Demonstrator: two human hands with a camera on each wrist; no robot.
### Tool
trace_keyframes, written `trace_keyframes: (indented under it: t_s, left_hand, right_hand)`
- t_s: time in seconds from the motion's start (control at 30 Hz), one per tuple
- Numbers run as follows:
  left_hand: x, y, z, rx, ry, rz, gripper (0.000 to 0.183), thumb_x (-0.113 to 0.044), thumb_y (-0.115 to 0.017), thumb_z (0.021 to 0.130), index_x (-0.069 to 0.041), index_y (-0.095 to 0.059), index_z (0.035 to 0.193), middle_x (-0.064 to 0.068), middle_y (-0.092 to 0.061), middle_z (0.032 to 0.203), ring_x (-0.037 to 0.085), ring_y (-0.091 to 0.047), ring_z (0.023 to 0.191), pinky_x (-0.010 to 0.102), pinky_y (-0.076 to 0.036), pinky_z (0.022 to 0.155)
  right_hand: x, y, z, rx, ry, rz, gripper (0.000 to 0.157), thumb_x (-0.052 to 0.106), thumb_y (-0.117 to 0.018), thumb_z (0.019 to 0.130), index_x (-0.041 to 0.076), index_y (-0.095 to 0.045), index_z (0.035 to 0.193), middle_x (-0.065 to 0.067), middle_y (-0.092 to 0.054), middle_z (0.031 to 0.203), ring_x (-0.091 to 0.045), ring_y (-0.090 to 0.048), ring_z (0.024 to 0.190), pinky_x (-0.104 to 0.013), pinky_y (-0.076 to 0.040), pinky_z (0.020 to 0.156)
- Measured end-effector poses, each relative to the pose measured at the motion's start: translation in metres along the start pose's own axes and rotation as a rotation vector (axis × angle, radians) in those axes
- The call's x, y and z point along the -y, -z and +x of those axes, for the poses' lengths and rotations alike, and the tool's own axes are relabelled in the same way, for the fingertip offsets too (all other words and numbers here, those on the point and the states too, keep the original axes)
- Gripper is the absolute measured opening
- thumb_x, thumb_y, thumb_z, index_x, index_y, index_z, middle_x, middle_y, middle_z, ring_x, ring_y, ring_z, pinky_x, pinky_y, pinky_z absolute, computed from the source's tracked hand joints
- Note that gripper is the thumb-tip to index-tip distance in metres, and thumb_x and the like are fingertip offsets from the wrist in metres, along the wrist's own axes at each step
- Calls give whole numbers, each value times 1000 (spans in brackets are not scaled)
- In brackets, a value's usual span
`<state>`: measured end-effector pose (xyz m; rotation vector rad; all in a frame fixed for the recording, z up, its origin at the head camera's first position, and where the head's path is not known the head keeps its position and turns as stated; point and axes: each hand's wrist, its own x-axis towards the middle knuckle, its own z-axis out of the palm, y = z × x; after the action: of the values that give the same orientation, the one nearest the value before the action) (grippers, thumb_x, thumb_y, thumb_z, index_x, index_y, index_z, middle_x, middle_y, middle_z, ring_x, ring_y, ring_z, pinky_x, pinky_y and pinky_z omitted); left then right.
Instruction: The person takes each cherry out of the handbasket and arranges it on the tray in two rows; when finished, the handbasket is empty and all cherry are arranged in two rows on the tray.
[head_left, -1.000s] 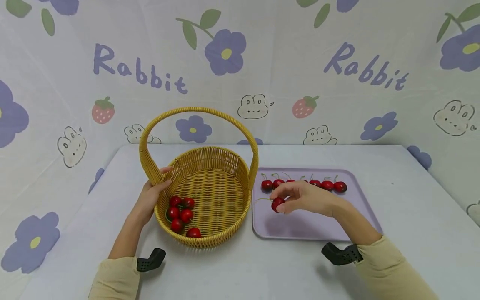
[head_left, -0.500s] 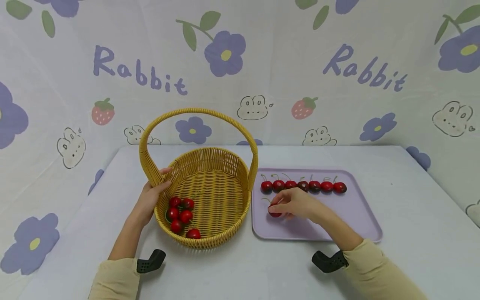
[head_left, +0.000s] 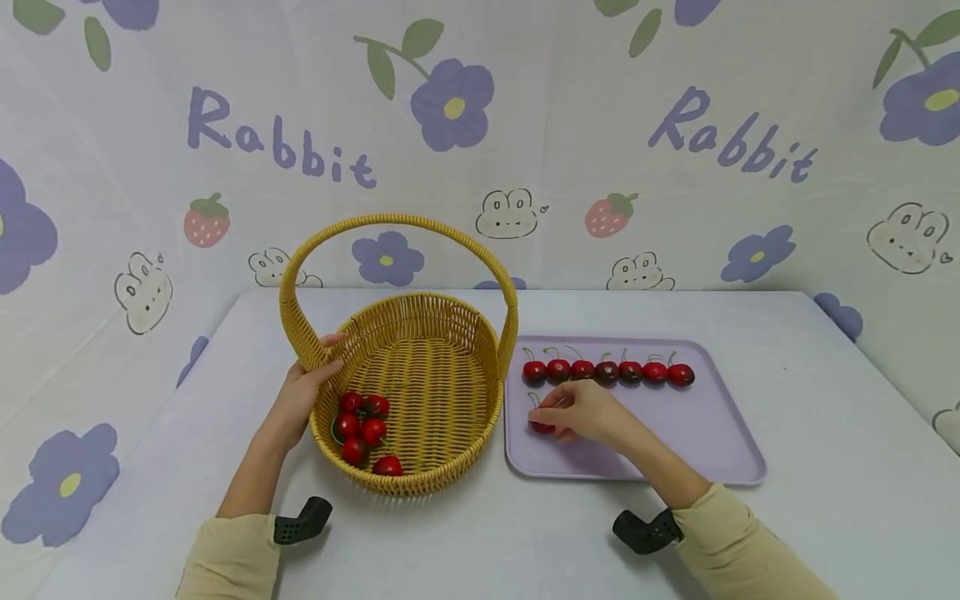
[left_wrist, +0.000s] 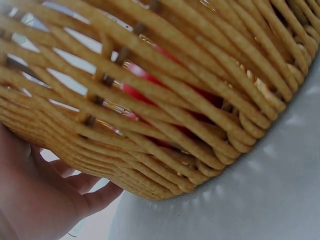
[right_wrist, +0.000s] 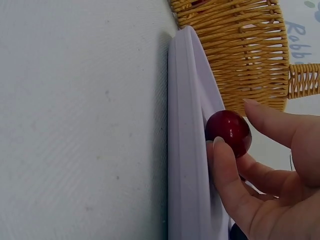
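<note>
My left hand (head_left: 298, 398) grips the yellow woven basket (head_left: 442, 479) at its left side, by the foot of the handle, thumb over the rim. Several red cherries (head_left: 372, 431) lie inside at the basket's front left. On the lilac tray (head_left: 697, 433), my right hand (head_left: 588, 410) holds one dark red cherry (head_left: 542, 428) low at the tray's left side. The right wrist view shows this cherry (right_wrist: 229, 131) among the curled fingers, with one fingertip slightly apart from it. Behind the hand, several cherries (head_left: 655, 372) with green stems stand in a row along the tray's back.
Basket and tray stand close together on a white-covered table (head_left: 450, 550). The basket's tall arched handle (head_left: 390, 219) rises beside the tray. A patterned cloth (head_left: 547, 108) hangs behind the table. Each sleeve carries a black wrist mount (head_left: 647, 532).
My right hand has brought the cherry down onto the tray and slid slightly left with it, in front of the row's left end. My left hand and the basket stay put.
</note>
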<state>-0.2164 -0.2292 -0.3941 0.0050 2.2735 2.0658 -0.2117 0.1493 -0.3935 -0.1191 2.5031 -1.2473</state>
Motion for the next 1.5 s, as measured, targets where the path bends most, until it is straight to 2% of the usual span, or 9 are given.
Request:
trace_keyframes:
  t_s: [0.63, 0.87, 1.1, 1.3, 1.5]
  left_hand:
    - [0, 0, 0, -2, -2, 0, 46, -14, -41, 102, -6, -31, 146, 20, -32, 144, 33, -33, 129, 47, -21, 106]
    - [0, 0, 0, 1, 2, -1, 46, -13, -40, 102, -6, -31, 146, 20, -32, 145, 32, -33, 129, 47, -21, 107]
    - [1, 0, 1, -1, 1, -2, 46, -13, -41, 102, -6, -31, 146, 19, -32, 145, 32, -34, 128, 47, -21, 106]
    - [1, 0, 0, 2, 2, -4, 46, -14, -41, 102, -6, -31, 146, 19, -32, 145, 32, -34, 128, 47, -21, 107]
    - [1, 0, 0, 4, 3, -7, 46, -15, -41, 102, -7, -31, 146, 20, -33, 144, 32, -34, 128, 47, -21, 106]
  right_hand:
    - [-1, 2, -7, 42, 41, 38, 28, 17, -73, 85, -2, -65, 104, -7, -62, 84, -17, -64, 72, -31, -54, 67]
    - [-1, 2, -7, 42, 40, 11, 28, 19, -73, 85, 0, -64, 104, -6, -62, 79, -16, -61, 70, -31, -53, 65]
    - [1, 3, -7, 49, 19, 13, 27, 21, -71, 87, 1, -65, 104, -6, -64, 82, -17, -61, 71, -31, -53, 66]
    - [1, 9, -6, 61, 13, -4, 32, 26, -69, 89, 1, -64, 108, -7, -65, 85, -17, -61, 68, -31, -52, 64]
    - [4, 24, -5, 79, 23, 3, 30, 24, -66, 91, 1, -63, 109, -8, -63, 79, -18, -61, 68, -31, -53, 65]
